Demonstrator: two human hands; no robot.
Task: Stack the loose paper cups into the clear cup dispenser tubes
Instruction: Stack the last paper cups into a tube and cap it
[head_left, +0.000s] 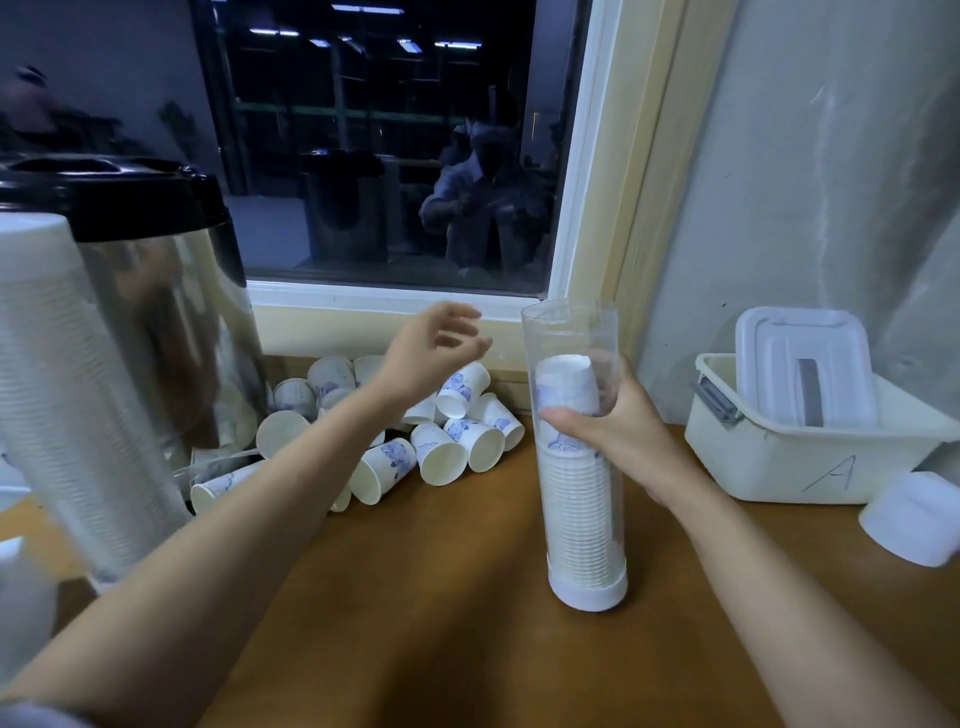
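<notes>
A clear dispenser tube (582, 519) stands upright on the wooden counter, its white base at the bottom. A stack of white paper cups (566, 395) fills it to about two thirds. My right hand (613, 431) grips the tube at mid-height. Several loose white cups with blue print (441, 447) lie tumbled against the window sill. My left hand (431, 353) hovers above that pile, fingers loosely spread, holding nothing. A second tube full of cups (67, 395) leans at the near left.
A shiny metal urn with a black lid (156, 270) stands at the left behind the full tube. A cream plastic bin marked A (779, 457) with a white lid sits at the right, and a white cap (914, 525) lies in front of it.
</notes>
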